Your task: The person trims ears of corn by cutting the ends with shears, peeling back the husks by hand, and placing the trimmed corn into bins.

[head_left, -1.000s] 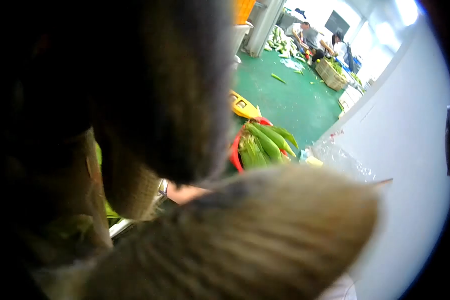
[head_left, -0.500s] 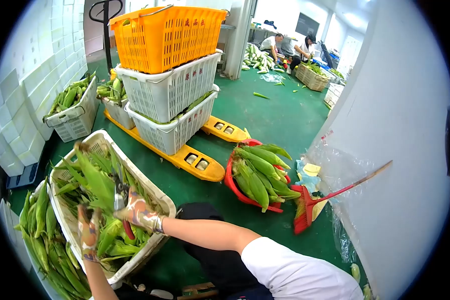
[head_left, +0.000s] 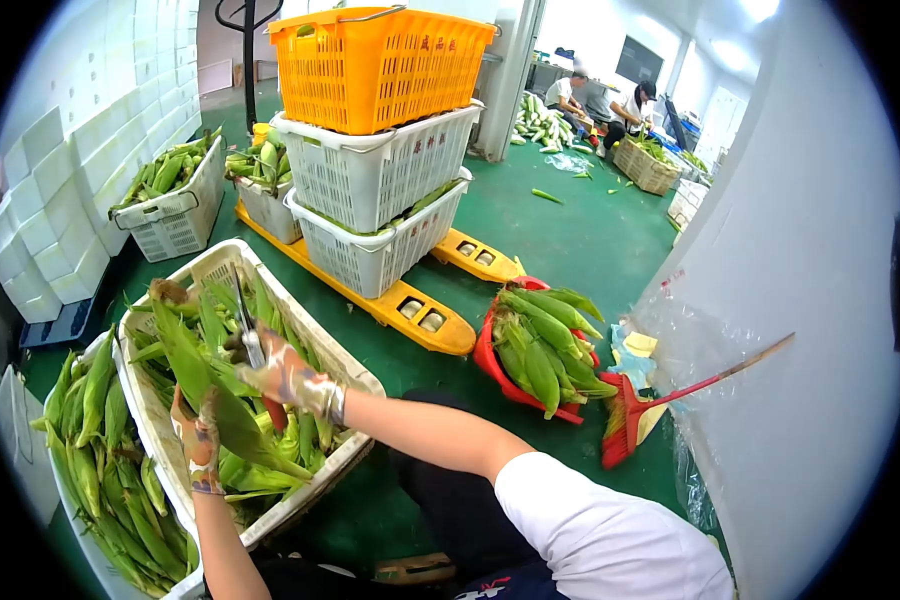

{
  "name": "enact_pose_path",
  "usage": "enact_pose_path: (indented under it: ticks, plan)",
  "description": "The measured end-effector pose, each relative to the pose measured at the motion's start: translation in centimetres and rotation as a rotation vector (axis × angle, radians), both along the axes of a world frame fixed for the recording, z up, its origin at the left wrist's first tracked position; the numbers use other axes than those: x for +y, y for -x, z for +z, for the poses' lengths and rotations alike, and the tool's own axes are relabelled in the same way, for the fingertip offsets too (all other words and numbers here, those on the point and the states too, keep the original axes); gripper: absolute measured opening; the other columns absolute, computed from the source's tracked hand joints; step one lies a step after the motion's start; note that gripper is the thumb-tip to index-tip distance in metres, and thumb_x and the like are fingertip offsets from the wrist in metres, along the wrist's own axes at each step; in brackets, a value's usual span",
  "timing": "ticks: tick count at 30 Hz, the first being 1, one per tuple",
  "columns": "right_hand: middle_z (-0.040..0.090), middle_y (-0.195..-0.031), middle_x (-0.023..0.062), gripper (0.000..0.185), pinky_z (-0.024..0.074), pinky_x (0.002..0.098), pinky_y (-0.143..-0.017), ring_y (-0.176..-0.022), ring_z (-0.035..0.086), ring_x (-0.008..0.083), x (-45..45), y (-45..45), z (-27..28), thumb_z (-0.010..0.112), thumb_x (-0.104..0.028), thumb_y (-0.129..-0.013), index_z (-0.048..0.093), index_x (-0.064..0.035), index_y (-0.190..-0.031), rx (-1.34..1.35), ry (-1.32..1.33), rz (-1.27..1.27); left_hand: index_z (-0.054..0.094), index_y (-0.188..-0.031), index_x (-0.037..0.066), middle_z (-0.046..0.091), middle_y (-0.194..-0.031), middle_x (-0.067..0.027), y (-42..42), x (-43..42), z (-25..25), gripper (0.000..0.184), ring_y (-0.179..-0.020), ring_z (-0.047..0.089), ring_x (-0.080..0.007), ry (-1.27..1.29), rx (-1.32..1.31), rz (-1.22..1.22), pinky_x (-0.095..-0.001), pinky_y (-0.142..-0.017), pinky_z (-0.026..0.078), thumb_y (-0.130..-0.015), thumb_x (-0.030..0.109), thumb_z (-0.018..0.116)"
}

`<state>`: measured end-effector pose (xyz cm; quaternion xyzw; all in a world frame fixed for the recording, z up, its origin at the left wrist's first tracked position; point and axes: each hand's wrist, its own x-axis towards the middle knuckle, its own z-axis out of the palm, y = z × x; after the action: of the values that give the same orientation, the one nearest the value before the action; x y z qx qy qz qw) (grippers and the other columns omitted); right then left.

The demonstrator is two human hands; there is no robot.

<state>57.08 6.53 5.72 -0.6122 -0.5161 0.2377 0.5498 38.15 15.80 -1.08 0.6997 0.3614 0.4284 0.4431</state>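
Corn ear in green husk (head_left: 232, 425): held up over the long white plastic crate (head_left: 355, 372), above the leaves in it and well inside its rim; its long axis is slanted from the far left corner toward the near right part, with its brown-tufted end seen away from the body.

Left hand in a camouflage-patterned glove (head_left: 202, 448): fingers closed around the ear from its left side, near mid-length; the palm is hidden. The forearm is raised from below, across the crate's near left corner, with the wrist nearly straight.

Right hand in a matching patterned glove (head_left: 292, 378): closed on the metal shears with red handles (head_left: 254, 348). The blades are pointed up toward the crate's far edge; how wide they are parted cannot be told. The forearm is brought in across the right long edge, slanted, with the elbow out to the right.

Ear to hands: the ear is laid between the two, the left in contact, the right just beside it on the right; the left hand is the nearer one, while the shears are seen beside the ear's upper half.

White crate of unopened ears (head_left: 110, 565): set along the left edge of the long crate.

Green floor (head_left: 570, 225): a red round basin (head_left: 483, 352) heaped with ears is set right of the yellow pallet truck (head_left: 450, 335), and a red broom (head_left: 625, 425) is leaned beside it.
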Motion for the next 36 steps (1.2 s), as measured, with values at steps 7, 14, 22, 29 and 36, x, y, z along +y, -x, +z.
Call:
enact_pose_path:
  ticks: [7, 14, 22, 29, 36]
  plan:
    - [0.054, -0.106, 0.022, 0.063, 0.0424, 0.0359, -0.084, -0.094, 0.053, 0.0332, -0.2, -0.3, 4.9, 0.067, -0.029, -0.069, 0.041, 0.0024, -0.118, -0.211, -0.333, 0.111, 0.034, -0.127, 0.0, 0.048, -0.116, -0.014, 0.1, 2.2, -0.3, 0.062, -0.106, 0.049, -0.0227, -0.136, -0.362, -0.186, -0.0327, -0.088, 0.043, -0.074, 0.004, 0.067]
    - [0.053, -0.106, 0.0219, 0.058, 0.0416, 0.0376, -0.086, -0.097, 0.052, 0.0366, -2.3, -3.5, 5.3, 0.064, -0.029, -0.072, 0.043, 0.0014, -0.116, -0.285, -0.276, 0.159, 0.053, -0.103, -0.002, 0.061, -0.093, -0.0115, -3.9, -1.3, 3.6, 0.052, -0.082, 0.059, -0.0184, 0.041, -0.04, -0.363, -0.0304, -0.074, 0.047, -0.064, 0.025, 0.074]
    - [0.057, -0.075, 0.0193, 0.03, 0.0458, 0.0388, -0.062, -0.071, 0.056, 0.0369, -1.3, -2.6, 1.2, 0.058, -0.023, -0.075, 0.05, -0.0009, -0.093, -0.514, -0.186, 0.007, 0.042, -0.124, 0.0, 0.052, -0.113, -0.0125, -3.9, -1.8, 3.3, 0.05, -0.096, 0.053, -0.0214, -0.251, 0.073, -0.4, -0.0334, -0.084, 0.044, -0.079, 0.013, 0.061]
    - [0.056, -0.069, 0.0219, 0.031, 0.0439, 0.0428, -0.054, -0.066, 0.055, 0.0404, -1.7, -1.3, 0.0, 0.06, -0.018, -0.073, 0.043, 0.0002, -0.092, -0.491, -0.176, 0.119, 0.05, -0.109, -0.004, 0.055, -0.098, -0.0148, -3.0, -2.9, 1.8, 0.038, -0.089, 0.057, -0.0266, -0.391, 0.085, -0.161, -0.0324, -0.083, 0.045, -0.074, 0.006, 0.061]
    - [0.053, -0.086, 0.0228, 0.046, 0.044, 0.0387, -0.069, -0.08, 0.054, 0.035, -1.2, -1.6, -0.7, 0.063, -0.019, -0.066, 0.042, 0.0016, -0.101, -0.631, -0.343, 0.188, 0.056, -0.096, -0.009, 0.056, -0.097, -0.0153, -3.5, -4.5, 6.2, 0.026, -0.087, 0.058, -0.0227, -0.264, 0.091, -0.234, -0.0291, -0.077, 0.047, -0.071, -0.005, 0.062]
